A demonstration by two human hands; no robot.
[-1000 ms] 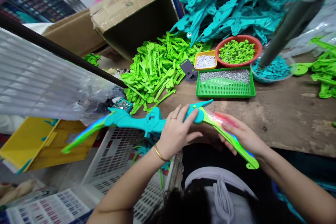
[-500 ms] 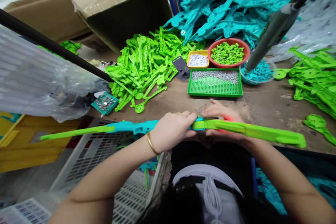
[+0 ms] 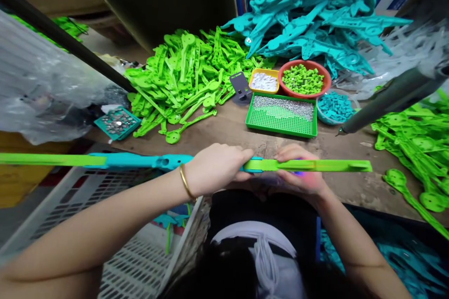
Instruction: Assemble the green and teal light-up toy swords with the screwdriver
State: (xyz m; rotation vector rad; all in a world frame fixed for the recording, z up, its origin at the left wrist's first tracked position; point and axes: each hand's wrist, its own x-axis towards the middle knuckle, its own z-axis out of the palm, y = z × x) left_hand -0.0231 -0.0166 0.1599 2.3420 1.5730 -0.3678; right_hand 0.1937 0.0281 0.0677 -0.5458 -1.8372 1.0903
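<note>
A long plastic assembly [image 3: 129, 160] stretches sideways above the table's front edge, with a teal middle section and bright green bars at both ends. My left hand [image 3: 219, 166], a gold bangle at its wrist, is wrapped round the teal section near its right joint. My right hand [image 3: 301, 173] is closed round the green bar [image 3: 336, 166] just beyond that joint. Reddish and bluish light falls on the right hand. Hanging by the right forearm's side of the table is a grey power screwdriver [image 3: 389, 100], tip down to the left, touched by neither hand.
Beyond the hands sits a green tray [image 3: 280, 124] of small metal screws. Around it are a yellow tray [image 3: 264, 81] of white pieces, a red bowl [image 3: 280, 79], and a clear bowl [image 3: 338, 107]. Green parts [image 3: 189, 70] and teal parts [image 3: 315, 18] are heaped behind. A crate [image 3: 122, 252] stands lower left.
The assembly has shifted left in view and now lies nearly level, its green bar turned edge-up. Both hands keep their grip. The screwdriver has swung to the right and tilted flatter.
</note>
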